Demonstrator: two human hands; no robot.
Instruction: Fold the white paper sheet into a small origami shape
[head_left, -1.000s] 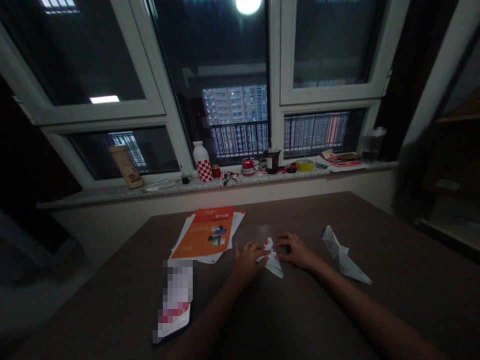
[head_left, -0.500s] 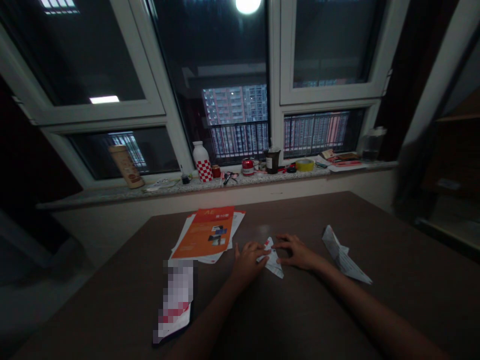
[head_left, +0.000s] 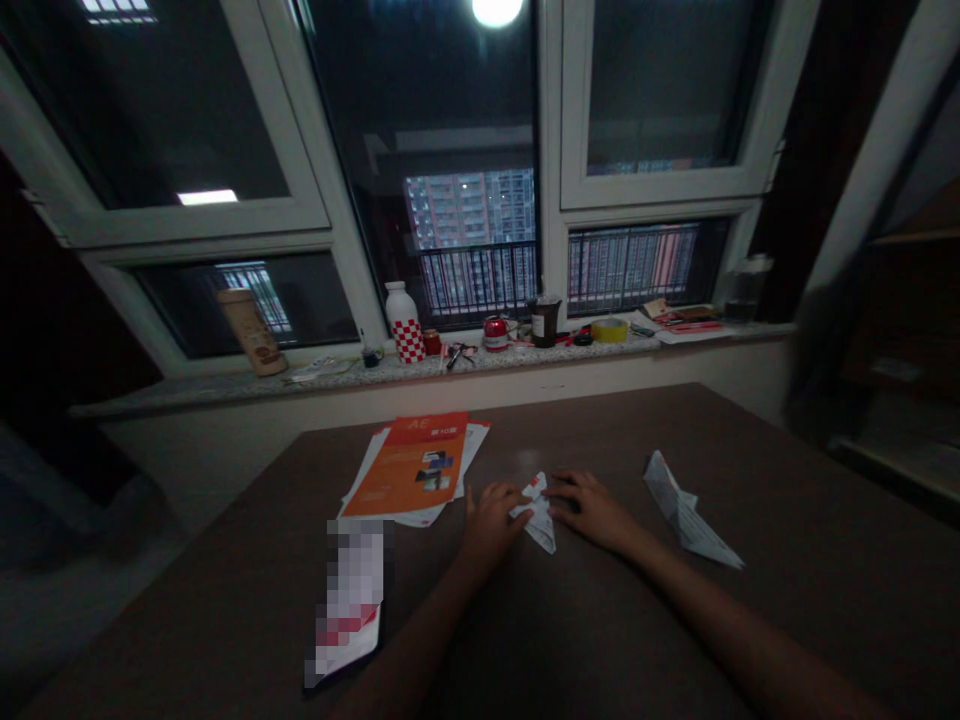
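A small folded sheet of paper (head_left: pixel 541 528), white with print and a bit of red near its top, lies on the table between my hands. My left hand (head_left: pixel 491 522) holds its left side, thumb and fingertips on the paper and the outer finger sticking out. On the other side, my right hand (head_left: pixel 596 508) rests with spread, bent fingers, their tips at the paper's right edge. Whether those tips press on it is too small to tell. A larger folded paper shape (head_left: pixel 688 515), whitish with print, lies right of my right hand, apart from it.
An orange booklet (head_left: pixel 409 470) on loose sheets lies on the brown table (head_left: pixel 600 640), left of my hands. A blurred-out phone-like object (head_left: pixel 349 600) is near my left forearm. Behind, the windowsill (head_left: pixel 345 375) carries a checkered bottle (head_left: pixel 406 325), yellow tape (head_left: pixel 609 331) and a cup (head_left: pixel 545 322).
The paper's lower right part has been folded inward, so the sheet looks narrower. My left hand has shifted slightly left; my right hand stays beside the right edge.
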